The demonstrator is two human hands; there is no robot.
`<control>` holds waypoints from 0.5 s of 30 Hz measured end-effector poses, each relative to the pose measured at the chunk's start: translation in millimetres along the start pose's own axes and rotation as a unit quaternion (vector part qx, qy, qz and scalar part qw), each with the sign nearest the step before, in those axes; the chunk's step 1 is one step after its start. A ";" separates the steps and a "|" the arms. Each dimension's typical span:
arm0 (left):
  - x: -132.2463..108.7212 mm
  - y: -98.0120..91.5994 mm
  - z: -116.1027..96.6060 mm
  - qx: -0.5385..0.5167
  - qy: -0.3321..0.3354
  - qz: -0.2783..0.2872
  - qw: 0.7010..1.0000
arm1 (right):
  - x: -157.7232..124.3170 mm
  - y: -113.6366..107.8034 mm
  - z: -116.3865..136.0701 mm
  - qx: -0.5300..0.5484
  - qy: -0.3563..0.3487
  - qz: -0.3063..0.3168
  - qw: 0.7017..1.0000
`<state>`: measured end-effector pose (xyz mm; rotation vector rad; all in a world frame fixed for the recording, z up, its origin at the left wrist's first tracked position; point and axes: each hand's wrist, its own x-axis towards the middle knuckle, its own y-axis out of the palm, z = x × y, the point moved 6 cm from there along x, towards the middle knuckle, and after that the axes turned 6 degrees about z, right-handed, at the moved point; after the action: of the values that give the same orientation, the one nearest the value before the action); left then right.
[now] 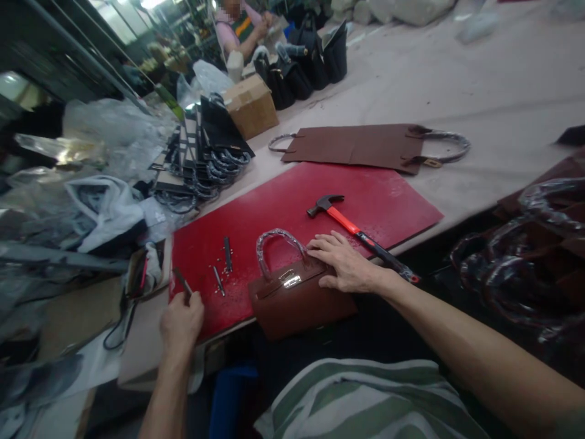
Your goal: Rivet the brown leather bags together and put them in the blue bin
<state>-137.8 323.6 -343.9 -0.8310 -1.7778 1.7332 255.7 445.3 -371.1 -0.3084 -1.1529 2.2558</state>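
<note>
My left hand (pixel 181 317) is closed around a thin dark bar-shaped tool (pixel 181 281), whose lower end is hidden in the fist. With fingers stretched out, my right hand (pixel 343 263) lies flat on the upper right of a brown handbag piece (pixel 304 305), near one end of its plastic-wrapped handle. The piece hangs partly over the front edge of a red board (pixel 269 201), and a shiny metal plate (pixel 292 280) sits on it. Two slim metal tools, a dark bar (pixel 227 253) and a punch-like rod (pixel 219 281), lie on the board among small pale bits.
A claw hammer (pixel 350 225) rests across the board's right side. Behind it lies a flat brown bag panel (pixel 351 145) with handles. Stacked black bag pieces (pixel 205 146), a cardboard box (pixel 251 103) and black bags (pixel 301 67) stand back left. Another person (pixel 244 30) is beyond.
</note>
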 end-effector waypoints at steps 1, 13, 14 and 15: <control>-0.3 2.4 1.4 0.019 0.005 0.005 1.000 | 0.3 0.2 -0.2 -0.001 0.002 -0.001 1.000; -105.5 20.7 -136.0 -0.088 0.405 -0.053 0.908 | 1.6 5.7 -2.2 0.023 -0.007 -0.048 0.999; -105.4 23.3 -140.5 -0.084 0.404 -0.038 0.910 | 2.2 6.3 -0.6 0.022 -0.004 -0.049 0.999; -103.6 24.8 -142.8 -0.085 0.402 -0.028 0.911 | 2.9 6.8 1.1 0.024 0.000 -0.050 0.998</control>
<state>38.7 344.7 -356.3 -1.3113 -1.3515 0.9627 250.1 443.1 -375.7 -0.2259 -1.0879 2.1933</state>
